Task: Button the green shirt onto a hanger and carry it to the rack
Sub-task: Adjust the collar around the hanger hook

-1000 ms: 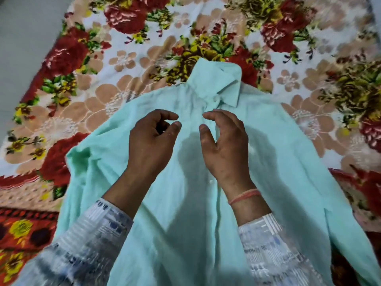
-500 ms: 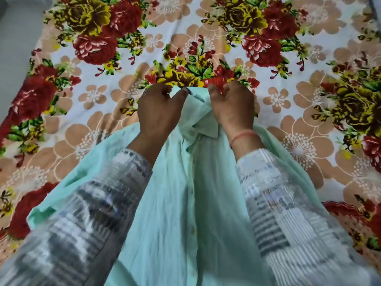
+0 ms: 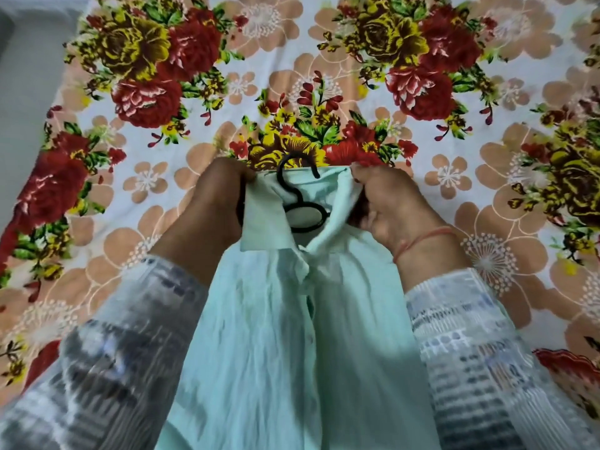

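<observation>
The pale green shirt (image 3: 279, 345) hangs between my forearms, lifted off the bed, its front placket running down the middle. A black hanger (image 3: 300, 203) sits inside the open collar, its hook sticking out above the collar edge. My left hand (image 3: 211, 209) grips the left side of the collar. My right hand (image 3: 389, 206) grips the right side of the collar. The hanger's shoulders are hidden inside the cloth.
A floral bedsheet (image 3: 324, 69) with red and yellow flowers covers the bed under and beyond the shirt. A grey floor strip (image 3: 22, 76) shows at the far left past the bed's edge.
My hands went from the chest of the flat shirt up to the collar and gripped it. The shirt has been raised and the collar spread, showing the black hanger.
</observation>
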`<state>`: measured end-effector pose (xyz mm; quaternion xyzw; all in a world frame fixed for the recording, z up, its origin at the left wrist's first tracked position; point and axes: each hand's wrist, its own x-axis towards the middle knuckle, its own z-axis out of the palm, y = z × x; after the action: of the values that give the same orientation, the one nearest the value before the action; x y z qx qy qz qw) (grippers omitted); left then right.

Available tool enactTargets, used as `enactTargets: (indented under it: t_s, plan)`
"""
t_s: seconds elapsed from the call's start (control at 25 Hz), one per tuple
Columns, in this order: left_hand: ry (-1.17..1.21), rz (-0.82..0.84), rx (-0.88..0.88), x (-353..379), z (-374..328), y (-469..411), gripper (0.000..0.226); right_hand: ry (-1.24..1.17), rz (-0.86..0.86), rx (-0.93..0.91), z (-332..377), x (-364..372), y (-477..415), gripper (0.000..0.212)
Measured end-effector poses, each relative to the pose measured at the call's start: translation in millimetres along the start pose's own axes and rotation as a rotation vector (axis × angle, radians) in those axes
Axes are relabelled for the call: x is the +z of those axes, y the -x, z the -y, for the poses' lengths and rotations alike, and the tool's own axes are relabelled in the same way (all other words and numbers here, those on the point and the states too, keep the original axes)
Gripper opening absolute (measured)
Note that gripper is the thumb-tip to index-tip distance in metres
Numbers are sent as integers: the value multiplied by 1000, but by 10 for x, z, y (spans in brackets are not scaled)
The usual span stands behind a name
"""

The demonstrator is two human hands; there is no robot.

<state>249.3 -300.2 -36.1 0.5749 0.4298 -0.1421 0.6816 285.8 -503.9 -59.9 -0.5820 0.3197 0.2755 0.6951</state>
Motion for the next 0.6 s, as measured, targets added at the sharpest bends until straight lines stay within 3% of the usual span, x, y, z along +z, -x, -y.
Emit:
enactTargets:
  t_s: [0.08,0.16,0.28,0.36,0.44,0.48,0.56,0.6]
  plan:
    - [133,150,-136,-82,18,127,37,-158,151,104,54,-49,79,32]
    - [239,227,-214,-157,15,104,38,-194,243,155,98,-121,125,35]
    - [141,53,-135,-170,116,13,18,-92,151,101,68,-196,106,31]
    - [-77,-61,48,-171,243,-78,19,361,-95,-164,22,-239,0,20]
    - [-527,-129,303,-192,303,-134,31,936,-216,-377,-57,-261,-91,33]
    - [-777,-128,395,-197,317,-130,35,1109,-234,-396,-104,-269,-121,38]
    - [-1105,-138,467,-183,331,-87,39,1195,-292,-425,-193,-293,-119,36]
    - [-1149,-158,497,-173,334,-76,41,1163,-353,-487,-233,-306,-118,34]
